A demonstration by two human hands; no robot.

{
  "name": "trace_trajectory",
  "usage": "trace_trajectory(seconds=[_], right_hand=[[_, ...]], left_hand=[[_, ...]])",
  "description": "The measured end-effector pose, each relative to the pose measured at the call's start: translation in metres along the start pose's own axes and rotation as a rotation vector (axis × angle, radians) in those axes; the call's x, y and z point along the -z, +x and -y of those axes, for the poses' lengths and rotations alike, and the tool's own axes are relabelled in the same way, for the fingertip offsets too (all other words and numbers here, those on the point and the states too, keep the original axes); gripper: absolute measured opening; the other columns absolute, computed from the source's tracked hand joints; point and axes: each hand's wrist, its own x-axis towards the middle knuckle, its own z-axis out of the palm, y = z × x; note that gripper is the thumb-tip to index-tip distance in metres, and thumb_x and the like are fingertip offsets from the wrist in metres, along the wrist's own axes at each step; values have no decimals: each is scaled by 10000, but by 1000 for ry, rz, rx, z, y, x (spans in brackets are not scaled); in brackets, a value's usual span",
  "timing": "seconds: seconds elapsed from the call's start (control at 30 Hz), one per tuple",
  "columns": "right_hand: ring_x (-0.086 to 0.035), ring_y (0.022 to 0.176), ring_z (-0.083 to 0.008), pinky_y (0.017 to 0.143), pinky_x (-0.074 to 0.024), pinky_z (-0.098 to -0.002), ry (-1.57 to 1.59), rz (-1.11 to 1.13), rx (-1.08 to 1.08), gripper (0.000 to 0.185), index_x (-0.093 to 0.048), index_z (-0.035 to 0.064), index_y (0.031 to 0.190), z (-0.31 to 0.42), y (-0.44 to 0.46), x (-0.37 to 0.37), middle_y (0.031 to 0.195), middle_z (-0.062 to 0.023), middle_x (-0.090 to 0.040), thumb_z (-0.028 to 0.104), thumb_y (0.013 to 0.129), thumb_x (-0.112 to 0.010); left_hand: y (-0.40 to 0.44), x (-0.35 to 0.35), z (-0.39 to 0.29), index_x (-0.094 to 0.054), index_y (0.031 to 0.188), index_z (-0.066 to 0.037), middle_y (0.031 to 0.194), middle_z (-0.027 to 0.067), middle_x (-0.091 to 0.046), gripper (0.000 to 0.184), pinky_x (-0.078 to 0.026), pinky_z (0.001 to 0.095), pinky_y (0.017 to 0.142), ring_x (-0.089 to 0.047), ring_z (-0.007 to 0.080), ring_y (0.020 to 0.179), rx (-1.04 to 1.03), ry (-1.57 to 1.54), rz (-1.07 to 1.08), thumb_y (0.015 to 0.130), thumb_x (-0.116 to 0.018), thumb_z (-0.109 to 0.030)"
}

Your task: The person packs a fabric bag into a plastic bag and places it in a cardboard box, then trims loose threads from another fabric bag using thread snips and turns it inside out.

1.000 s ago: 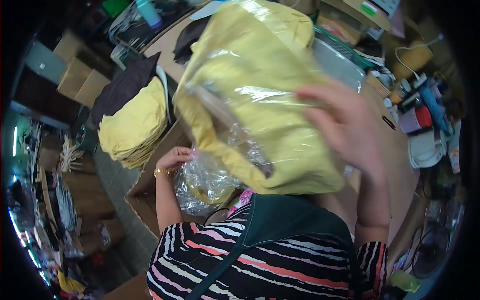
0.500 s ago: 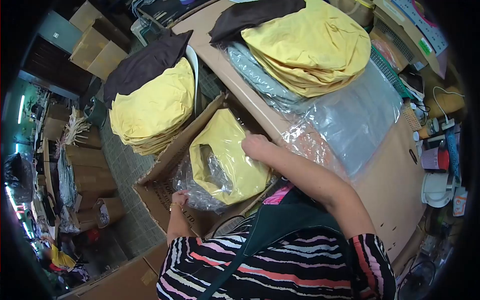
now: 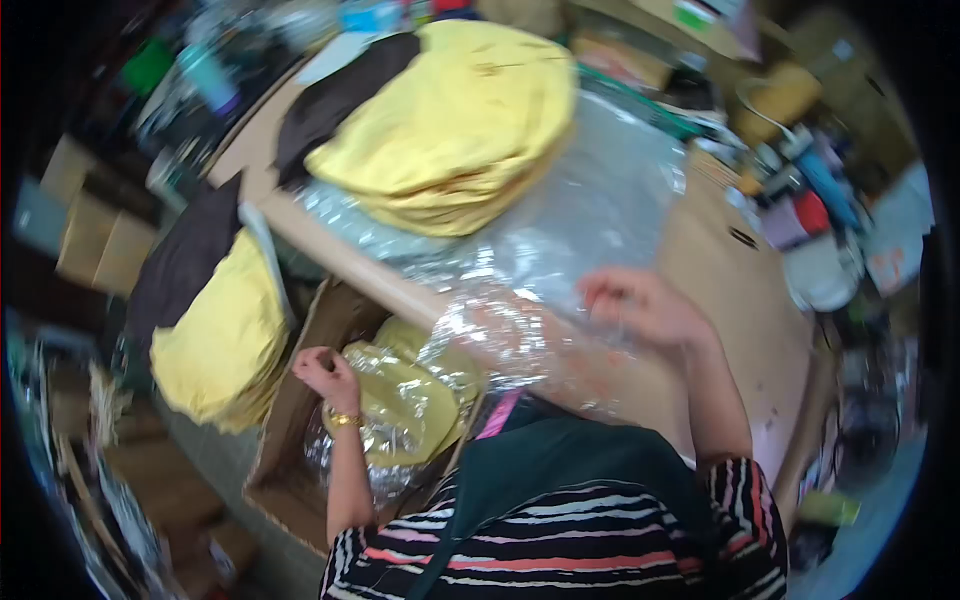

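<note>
My left hand, with a gold bracelet at the wrist, is raised over the edge of the cardboard box. Its fingers curl loosely with a gap at the thumb, and I see nothing in them. Inside the box lies a yellow fabric piece in a clear plastic bag. To the right, my right hand hovers over the table, blurred, its fingers apart. Near it are a crinkled clear plastic bag and flat clear plastic sheets. Whether the fingertips touch the plastic is unclear.
A stack of yellow fabric pieces with dark brown fabric sits on the brown table. Left of the box stands another yellow stack. A red cup and clutter line the right side.
My right hand has left the yellow piece and swung right over the table. My left hand has lifted off the plastic in the box. The view has turned right; the bagged piece lies lower.
</note>
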Motion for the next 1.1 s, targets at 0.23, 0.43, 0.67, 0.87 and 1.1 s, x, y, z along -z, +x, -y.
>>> trace_trajectory(seconds=[0.23, 0.43, 0.67, 0.87, 1.1], right_hand=[[-451, 1246, -336, 1001, -395, -466, -1028, -1113, -271, 411, -481, 94, 1293, -235, -58, 192, 1379, -168, -445, 201, 901, -536], [-346, 1356, -304, 1105, -280, -460, -979, -1047, -537, 531, -402, 88, 1363, -254, -62, 186, 1441, -136, -391, 358, 916, -495], [-415, 1257, -361, 1073, -308, -465, -807, -1096, -190, 386, -500, 64, 1157, -209, -97, 115, 1253, -166, -483, 270, 854, -620], [-457, 1199, -347, 1054, -329, -461, -709, -1073, -299, 343, -514, 77, 1131, -190, -104, 106, 1232, -162, -472, 237, 847, -625], [-467, 1175, -334, 1026, -350, -450, -791, -1100, -252, 315, -524, 88, 1098, -200, -101, 111, 1189, -143, -486, 233, 840, -632]], left_hand=[[118, 58, -267, -639, 1001, 9, 1029, 108, -600, 167, -461, 293, 798, -572, 191, 934, -231, -1485, 1166, 836, -626, -12], [77, 76, -424, -636, 1124, -15, 1030, 135, -585, 268, -455, 336, 840, -573, 282, 962, -1065, -1781, 1822, 867, -647, -89], [66, 74, -468, -647, 1104, 15, 1084, 148, -598, 252, -464, 361, 823, -595, 276, 940, -1448, -1910, 1929, 881, -646, -103], [63, 115, -494, -474, 1309, 86, 1212, 177, -558, 383, -441, 374, 886, -577, 282, 1050, -1224, -2107, 1621, 985, -460, -119], [49, 179, -524, -459, 1319, 66, 1251, 168, -535, 425, -429, 352, 936, -542, 251, 1109, -1241, -2068, 1842, 991, -445, -203]])
